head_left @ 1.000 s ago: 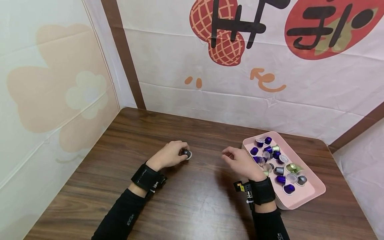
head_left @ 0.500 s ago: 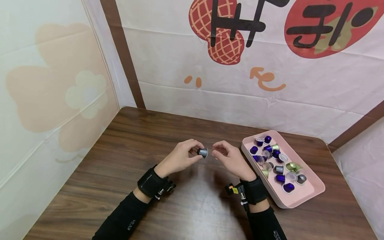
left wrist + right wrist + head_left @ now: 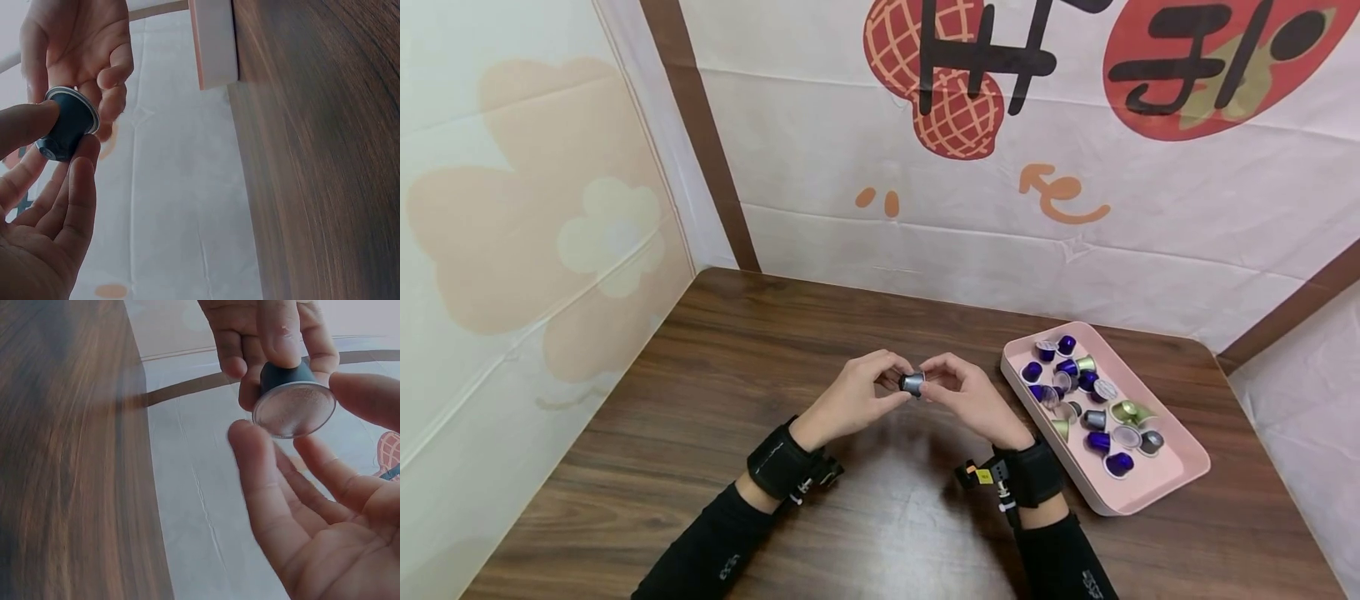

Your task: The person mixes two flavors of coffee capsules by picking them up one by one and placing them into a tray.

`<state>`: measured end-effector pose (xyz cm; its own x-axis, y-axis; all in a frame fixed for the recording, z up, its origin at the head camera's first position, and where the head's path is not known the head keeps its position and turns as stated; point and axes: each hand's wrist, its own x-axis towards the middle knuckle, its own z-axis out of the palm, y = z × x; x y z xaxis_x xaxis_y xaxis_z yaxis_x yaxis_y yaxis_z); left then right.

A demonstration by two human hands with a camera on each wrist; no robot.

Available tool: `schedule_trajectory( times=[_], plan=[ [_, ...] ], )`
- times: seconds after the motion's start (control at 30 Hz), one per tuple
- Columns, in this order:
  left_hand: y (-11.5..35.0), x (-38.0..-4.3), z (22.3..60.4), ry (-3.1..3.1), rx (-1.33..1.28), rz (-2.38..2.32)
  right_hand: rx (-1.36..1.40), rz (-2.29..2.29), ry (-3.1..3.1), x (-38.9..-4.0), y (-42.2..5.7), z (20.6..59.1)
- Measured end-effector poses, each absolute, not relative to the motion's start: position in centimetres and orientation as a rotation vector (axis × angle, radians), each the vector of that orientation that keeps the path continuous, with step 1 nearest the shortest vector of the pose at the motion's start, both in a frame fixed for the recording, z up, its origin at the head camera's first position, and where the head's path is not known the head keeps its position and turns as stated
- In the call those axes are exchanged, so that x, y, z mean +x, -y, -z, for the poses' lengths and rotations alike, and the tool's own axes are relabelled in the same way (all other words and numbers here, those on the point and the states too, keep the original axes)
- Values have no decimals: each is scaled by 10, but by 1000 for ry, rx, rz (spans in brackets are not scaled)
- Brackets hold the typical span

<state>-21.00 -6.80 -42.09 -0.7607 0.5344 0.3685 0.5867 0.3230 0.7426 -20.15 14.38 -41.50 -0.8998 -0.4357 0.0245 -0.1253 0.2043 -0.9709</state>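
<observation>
A dark grey-blue coffee capsule (image 3: pixel 912 383) is held between the two hands above the table, its round foil lid (image 3: pixel 295 411) facing the right palm. My left hand (image 3: pixel 848 396) pinches the capsule's body between thumb and fingers; in the left wrist view the thumb presses its side. My right hand (image 3: pixel 973 402) reaches in from the other side, its thumb and fingers curled round the capsule's rim. In the right wrist view the right thumb (image 3: pixel 369 397) meets the rim at one side, with fingertips close along the lower edge.
To the right of the right hand stands a pink tray (image 3: pixel 1180 477) with several blue, green, grey and clear capsules lying loose in it. The brown wooden table (image 3: pixel 760 333) meets a printed cloth wall (image 3: pixel 820 242) at the back.
My left hand has lifted the capsule off the table and carried it right. My right hand has moved left from beside the tray and closed in on the capsule's rim.
</observation>
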Motion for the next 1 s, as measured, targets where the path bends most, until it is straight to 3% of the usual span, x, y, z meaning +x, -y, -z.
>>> schedule_trajectory(
  times=[0.27, 0.53, 1.0],
  plan=[
    [70, -212, 422, 2535, -1108, 1440, -505, 1744, -2225, -199, -147, 416],
    [91, -213, 406, 2776, -1052, 1031, -504, 1427, -2638, -187, -166, 401],
    [109, -214, 391, 2835, -954, 972, -474, 797, -2959, -176, -253, 367]
  ],
)
